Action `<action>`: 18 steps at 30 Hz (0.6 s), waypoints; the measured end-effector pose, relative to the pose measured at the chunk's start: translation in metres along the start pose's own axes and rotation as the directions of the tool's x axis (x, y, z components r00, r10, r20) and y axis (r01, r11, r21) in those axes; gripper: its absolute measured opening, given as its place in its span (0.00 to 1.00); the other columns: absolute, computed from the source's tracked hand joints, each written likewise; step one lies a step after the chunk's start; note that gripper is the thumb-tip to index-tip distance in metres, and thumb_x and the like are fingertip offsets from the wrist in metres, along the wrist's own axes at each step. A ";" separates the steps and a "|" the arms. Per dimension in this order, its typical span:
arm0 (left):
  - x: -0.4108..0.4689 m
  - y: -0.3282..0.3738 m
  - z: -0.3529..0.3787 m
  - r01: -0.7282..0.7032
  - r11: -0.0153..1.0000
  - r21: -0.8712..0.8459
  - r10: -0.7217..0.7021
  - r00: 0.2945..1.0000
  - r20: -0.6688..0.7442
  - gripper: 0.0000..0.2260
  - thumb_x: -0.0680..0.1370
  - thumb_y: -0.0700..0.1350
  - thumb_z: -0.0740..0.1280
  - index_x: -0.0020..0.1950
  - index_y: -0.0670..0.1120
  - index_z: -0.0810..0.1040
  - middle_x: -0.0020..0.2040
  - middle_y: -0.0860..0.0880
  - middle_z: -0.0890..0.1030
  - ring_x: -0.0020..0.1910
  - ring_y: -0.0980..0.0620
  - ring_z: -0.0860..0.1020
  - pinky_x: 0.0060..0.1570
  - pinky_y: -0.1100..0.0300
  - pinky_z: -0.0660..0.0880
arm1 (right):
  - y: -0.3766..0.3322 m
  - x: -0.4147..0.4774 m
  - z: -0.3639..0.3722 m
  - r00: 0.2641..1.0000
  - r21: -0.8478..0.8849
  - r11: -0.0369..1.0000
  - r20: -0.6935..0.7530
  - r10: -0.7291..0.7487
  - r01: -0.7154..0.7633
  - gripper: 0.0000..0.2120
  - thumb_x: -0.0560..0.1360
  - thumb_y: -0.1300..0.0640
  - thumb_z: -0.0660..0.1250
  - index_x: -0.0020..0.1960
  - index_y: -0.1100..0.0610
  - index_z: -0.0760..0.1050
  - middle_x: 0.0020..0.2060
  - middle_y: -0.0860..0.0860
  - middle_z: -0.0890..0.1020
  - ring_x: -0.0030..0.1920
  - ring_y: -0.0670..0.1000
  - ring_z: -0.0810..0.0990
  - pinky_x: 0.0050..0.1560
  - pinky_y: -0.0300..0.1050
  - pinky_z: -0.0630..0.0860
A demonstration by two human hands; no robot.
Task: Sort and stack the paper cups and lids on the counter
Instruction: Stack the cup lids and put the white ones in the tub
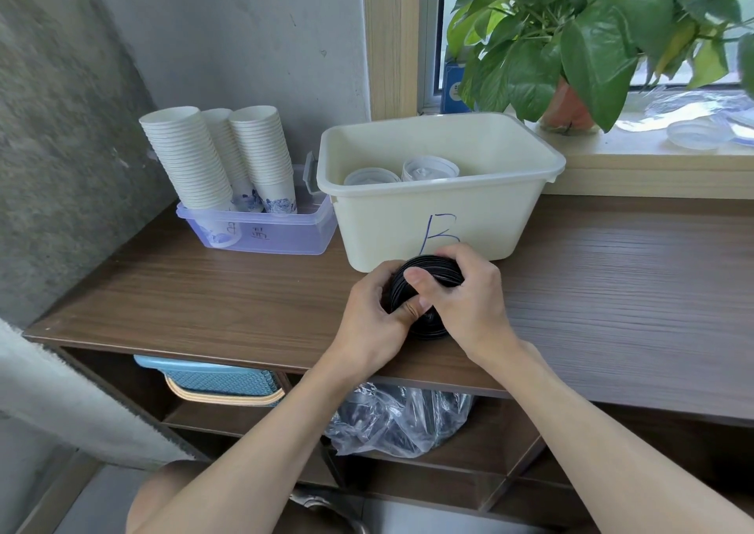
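Both hands, left (369,313) and right (465,296), squeeze the black lids (428,284); keep edges lined up, bin (440,198) at 12 o'clock.

Both bare forearms reach forward and meet; the left hand (373,321) and right hand (465,301) curl together, fingers (418,278) overlapping.

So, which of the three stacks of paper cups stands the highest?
The left stack of paper cups in the clear purple bin. Its top rim sits about level with the right stack but it leans left; the middle stack is partly hidden behind both.
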State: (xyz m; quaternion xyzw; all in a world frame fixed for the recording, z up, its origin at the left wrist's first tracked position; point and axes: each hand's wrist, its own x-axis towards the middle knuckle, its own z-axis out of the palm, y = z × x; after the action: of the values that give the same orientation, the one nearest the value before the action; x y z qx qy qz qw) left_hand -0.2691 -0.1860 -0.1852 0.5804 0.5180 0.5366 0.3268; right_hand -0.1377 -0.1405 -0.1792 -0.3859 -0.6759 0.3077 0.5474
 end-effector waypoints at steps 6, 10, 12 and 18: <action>0.000 0.001 0.002 0.033 0.999 -0.021 -0.035 0.997 -0.068 0.16 0.76 0.41 0.75 0.63 0.47 0.77 0.55 0.53 0.85 0.56 0.57 0.82 0.58 0.62 0.76 | -0.003 0.004 -0.001 0.999 0.074 0.996 -0.002 0.049 -0.048 0.16 0.66 0.42 0.72 0.48 0.50 0.77 0.41 0.42 0.82 0.43 0.37 0.80 0.45 0.28 0.72; 0.000 0.003 0.000 0.000 0.999 -0.049 -0.004 0.997 -0.081 0.15 0.78 0.39 0.73 0.60 0.54 0.79 0.53 0.57 0.86 0.56 0.60 0.82 0.57 0.66 0.75 | -0.001 0.001 -0.004 0.992 0.040 0.998 0.119 0.039 -0.044 0.25 0.66 0.41 0.73 0.58 0.52 0.76 0.51 0.46 0.82 0.52 0.41 0.80 0.54 0.33 0.74; 0.000 0.004 0.001 -0.001 0.999 -0.034 -0.001 0.997 -0.080 0.18 0.78 0.42 0.73 0.67 0.50 0.78 0.57 0.58 0.84 0.59 0.62 0.80 0.60 0.68 0.73 | 0.000 0.003 -0.004 0.993 0.024 0.999 0.107 0.044 -0.047 0.25 0.69 0.44 0.74 0.61 0.54 0.76 0.53 0.47 0.82 0.55 0.42 0.79 0.58 0.34 0.72; 0.000 0.003 0.001 0.087 0.995 0.053 -0.086 0.996 -0.020 0.20 0.77 0.47 0.74 0.67 0.46 0.76 0.59 0.54 0.83 0.59 0.60 0.80 0.63 0.59 0.75 | -0.001 0.005 -0.008 0.994 0.107 0.988 0.004 0.107 -0.107 0.18 0.71 0.44 0.68 0.56 0.54 0.77 0.49 0.46 0.83 0.51 0.42 0.80 0.54 0.34 0.74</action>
State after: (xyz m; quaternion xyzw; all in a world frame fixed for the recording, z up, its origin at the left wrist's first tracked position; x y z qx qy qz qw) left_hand -0.2671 -0.1866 -0.1832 0.5612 0.5598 0.5131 0.3292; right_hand -0.1311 -0.1366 -0.1742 -0.3920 -0.6362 0.3722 0.5505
